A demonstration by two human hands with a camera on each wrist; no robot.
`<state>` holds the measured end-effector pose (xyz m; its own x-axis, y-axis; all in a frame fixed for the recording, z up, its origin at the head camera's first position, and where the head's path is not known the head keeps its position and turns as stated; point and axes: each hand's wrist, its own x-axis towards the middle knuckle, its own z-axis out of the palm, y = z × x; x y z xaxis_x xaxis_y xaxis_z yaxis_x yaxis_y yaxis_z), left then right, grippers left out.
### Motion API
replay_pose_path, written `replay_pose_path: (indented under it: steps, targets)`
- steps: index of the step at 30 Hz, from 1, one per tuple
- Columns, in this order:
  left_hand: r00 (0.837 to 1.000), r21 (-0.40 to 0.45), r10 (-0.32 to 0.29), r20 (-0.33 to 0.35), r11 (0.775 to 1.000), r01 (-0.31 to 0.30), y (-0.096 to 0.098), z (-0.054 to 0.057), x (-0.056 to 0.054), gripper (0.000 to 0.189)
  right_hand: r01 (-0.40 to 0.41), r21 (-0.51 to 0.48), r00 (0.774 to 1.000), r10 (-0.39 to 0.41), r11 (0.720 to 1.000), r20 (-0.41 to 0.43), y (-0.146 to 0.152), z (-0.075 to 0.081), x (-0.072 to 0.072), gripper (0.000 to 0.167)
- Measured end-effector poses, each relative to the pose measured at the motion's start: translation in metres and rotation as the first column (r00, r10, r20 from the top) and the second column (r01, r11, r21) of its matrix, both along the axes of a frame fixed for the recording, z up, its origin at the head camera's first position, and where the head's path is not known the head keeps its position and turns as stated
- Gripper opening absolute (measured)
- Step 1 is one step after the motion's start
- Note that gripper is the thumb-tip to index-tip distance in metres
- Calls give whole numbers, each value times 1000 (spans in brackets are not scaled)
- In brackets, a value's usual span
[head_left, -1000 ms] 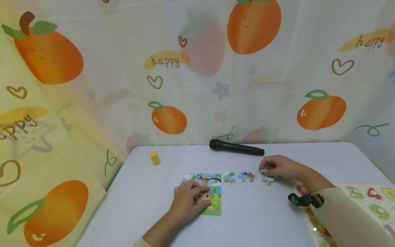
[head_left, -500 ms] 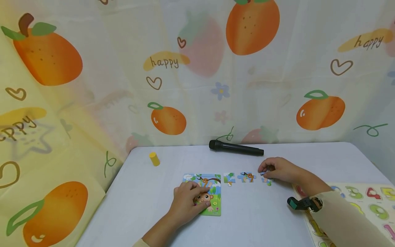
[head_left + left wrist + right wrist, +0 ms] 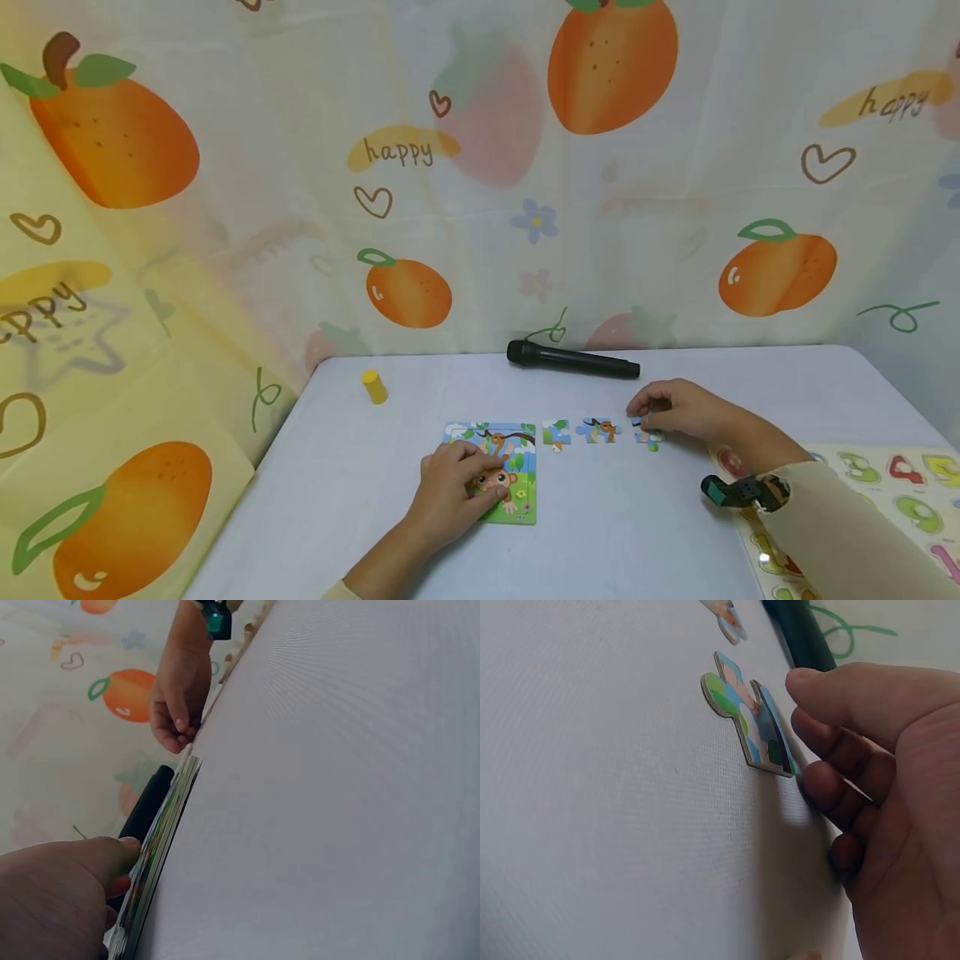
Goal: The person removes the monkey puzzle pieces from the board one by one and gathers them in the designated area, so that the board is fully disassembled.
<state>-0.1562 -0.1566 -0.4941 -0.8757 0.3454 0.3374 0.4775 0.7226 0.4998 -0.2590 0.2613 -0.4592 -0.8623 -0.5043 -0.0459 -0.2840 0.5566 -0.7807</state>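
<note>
The puzzle piece at the far end of a row of three lies on the worktop, just beside the right hand, whose fingers bend loosely and grip nothing; whether they touch the piece I cannot tell. Toward the picture board come the middle piece, showing a brown animal, and the nearest piece, in blue and green. The left hand rests on the board's monkey picture, its fingers relaxed. Behind lies a black microphone; farther left is a yellow cylinder. A number board lies partly under the right sleeve, before a fruit-patterned curtain.
</note>
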Motion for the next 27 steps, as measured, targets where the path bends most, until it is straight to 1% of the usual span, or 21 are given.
replay_pose_path:
  steps: [2,6,11,15,18,21,25,27]
  targets:
    - [1000,21,14,1,1000,-14,-1,0,0,25,-2,-11,1000,2,1000,0,0,1,0,20]
    - [999,42,48,18,998,-49,-3,1,1,18,5,2,1000,-5,1000,3,-1,4,-2,20]
    - [993,39,104,49,994,-105,-8,5,4,19,21,7,1000,-21,1000,16,-4,8,-4,20]
    - [990,39,136,46,990,-138,-15,9,6,26,21,8,1000,-21,1000,10,-8,10,-5,20]
    - [988,18,146,42,989,-147,-21,11,7,30,20,1,1000,-20,1000,14,-10,10,-6,20]
    - [985,-15,163,62,987,-163,-28,12,10,31,10,-2,1000,-10,1000,13,-12,9,-5,19]
    - [971,-50,218,93,975,-214,-36,12,15,35,-14,-4,1000,14,1000,3,-20,12,-5,21]
    - [965,-58,245,96,969,-240,-39,12,17,37,-16,-6,1000,16,1000,9,-27,15,-5,21]
